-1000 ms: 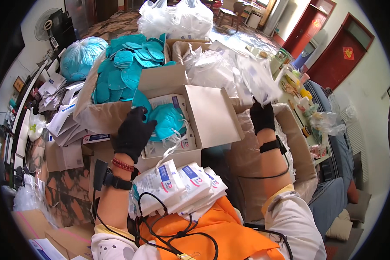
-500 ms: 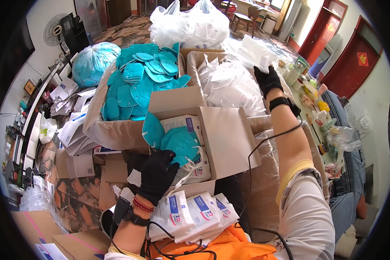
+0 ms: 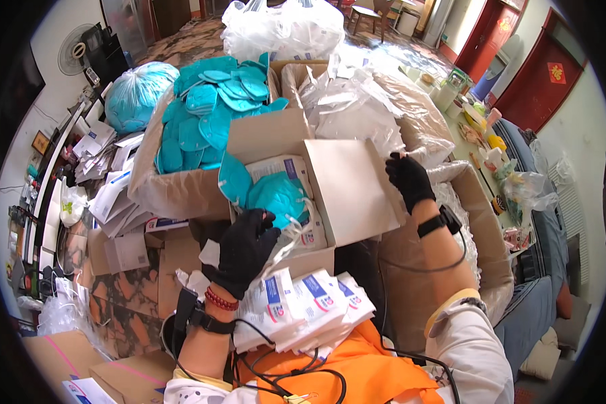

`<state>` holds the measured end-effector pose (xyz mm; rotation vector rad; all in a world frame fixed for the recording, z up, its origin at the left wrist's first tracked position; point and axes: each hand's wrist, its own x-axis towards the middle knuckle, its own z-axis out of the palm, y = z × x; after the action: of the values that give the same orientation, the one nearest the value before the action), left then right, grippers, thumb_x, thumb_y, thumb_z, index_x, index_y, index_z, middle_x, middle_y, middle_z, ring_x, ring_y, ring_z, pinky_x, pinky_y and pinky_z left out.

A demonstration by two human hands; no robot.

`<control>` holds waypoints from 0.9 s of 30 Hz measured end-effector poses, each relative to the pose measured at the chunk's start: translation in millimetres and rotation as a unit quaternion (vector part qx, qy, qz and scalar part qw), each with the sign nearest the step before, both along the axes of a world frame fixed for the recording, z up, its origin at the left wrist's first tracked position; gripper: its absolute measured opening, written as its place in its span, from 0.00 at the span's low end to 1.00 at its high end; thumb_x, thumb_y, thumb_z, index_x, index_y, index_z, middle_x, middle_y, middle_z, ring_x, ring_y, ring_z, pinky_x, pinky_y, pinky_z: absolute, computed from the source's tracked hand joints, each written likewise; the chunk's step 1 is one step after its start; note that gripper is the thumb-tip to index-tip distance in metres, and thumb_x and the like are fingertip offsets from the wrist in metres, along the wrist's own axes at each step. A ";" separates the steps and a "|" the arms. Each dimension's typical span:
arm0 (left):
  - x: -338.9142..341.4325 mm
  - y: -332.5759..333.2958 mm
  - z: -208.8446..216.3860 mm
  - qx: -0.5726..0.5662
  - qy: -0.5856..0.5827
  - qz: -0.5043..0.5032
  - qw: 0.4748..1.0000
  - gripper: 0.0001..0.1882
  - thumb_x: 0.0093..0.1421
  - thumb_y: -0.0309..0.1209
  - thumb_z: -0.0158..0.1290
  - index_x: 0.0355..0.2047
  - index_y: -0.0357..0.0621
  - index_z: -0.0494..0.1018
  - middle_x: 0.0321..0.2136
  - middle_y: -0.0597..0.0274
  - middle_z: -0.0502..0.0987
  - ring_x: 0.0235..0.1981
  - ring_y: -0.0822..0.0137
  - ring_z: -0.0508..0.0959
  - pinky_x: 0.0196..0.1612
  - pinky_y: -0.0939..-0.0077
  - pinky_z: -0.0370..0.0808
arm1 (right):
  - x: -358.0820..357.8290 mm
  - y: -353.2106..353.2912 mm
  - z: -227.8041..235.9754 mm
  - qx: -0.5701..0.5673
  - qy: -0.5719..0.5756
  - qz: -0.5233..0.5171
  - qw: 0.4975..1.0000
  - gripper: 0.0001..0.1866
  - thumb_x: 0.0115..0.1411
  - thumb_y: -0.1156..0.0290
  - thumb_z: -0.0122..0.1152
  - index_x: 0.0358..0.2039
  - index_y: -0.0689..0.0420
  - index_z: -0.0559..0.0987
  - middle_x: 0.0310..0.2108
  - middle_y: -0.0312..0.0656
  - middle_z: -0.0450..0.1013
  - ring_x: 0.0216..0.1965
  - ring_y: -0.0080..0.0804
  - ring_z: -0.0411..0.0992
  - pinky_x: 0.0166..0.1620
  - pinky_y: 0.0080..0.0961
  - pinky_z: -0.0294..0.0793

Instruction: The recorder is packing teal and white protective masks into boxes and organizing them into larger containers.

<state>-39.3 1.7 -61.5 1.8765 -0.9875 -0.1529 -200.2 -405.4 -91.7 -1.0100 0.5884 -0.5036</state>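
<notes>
A small open cardboard box [image 3: 314, 260] sits in front of me with teal cup masks [image 3: 276, 195] and printed packets inside. My left hand [image 3: 244, 248], in a black glove, curls over the box's front-left rim, and white mask straps [image 3: 291, 242] trail from under its palm. My right hand [image 3: 409, 179], also gloved, holds the right edge of the box's spread flap [image 3: 347, 188]. A fanned stack of sealed white-and-blue mask packets [image 3: 306, 303] lies on my lap below the box.
A large carton [image 3: 172, 192] heaped with loose teal masks [image 3: 209, 114] stands behind the small box. Clear bags of white masks [image 3: 357, 101] fill another carton at the right. Paper stacks [image 3: 111, 202], flat cardboard [image 3: 124, 252] and a teal-filled bag [image 3: 138, 91] lie at the left.
My right hand came back from the far bags of white masks to the flap's edge. My left hand shifted up onto the small box's front rim.
</notes>
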 end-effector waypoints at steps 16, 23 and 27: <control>-21.7 52.5 44.2 0.148 -0.036 -0.092 0.984 0.19 0.57 0.35 0.60 0.45 0.36 0.75 0.37 0.50 0.79 0.39 0.50 0.80 0.46 0.65 0.76 | -130.5 215.8 55.8 -0.472 0.139 0.244 0.835 0.43 0.45 0.78 0.73 0.63 0.51 0.68 0.63 0.40 0.65 0.60 0.35 0.67 0.58 0.33 0.70; 16.7 107.9 33.3 0.314 -0.184 -0.067 0.929 0.12 0.61 0.25 0.52 0.45 0.41 0.76 0.33 0.52 0.77 0.38 0.52 0.79 0.43 0.70 0.76 | -106.7 244.0 66.6 -0.557 0.063 0.260 0.786 0.47 0.43 0.82 0.70 0.66 0.52 0.64 0.63 0.47 0.63 0.66 0.48 0.61 0.66 0.38 0.63; 17.4 138.1 1.1 0.288 0.192 -0.126 0.930 0.21 0.61 0.42 0.60 0.47 0.38 0.75 0.40 0.60 0.80 0.39 0.69 0.79 0.43 0.74 0.76 | -86.8 253.6 62.7 -0.606 0.058 0.268 0.747 0.46 0.44 0.81 0.69 0.66 0.52 0.64 0.64 0.49 0.62 0.65 0.50 0.61 0.66 0.38 0.64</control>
<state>-21.9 139.8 -60.4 2.1065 -0.9635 -1.0206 -287.0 -151.8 -28.9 -2.3867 -0.0429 -0.2563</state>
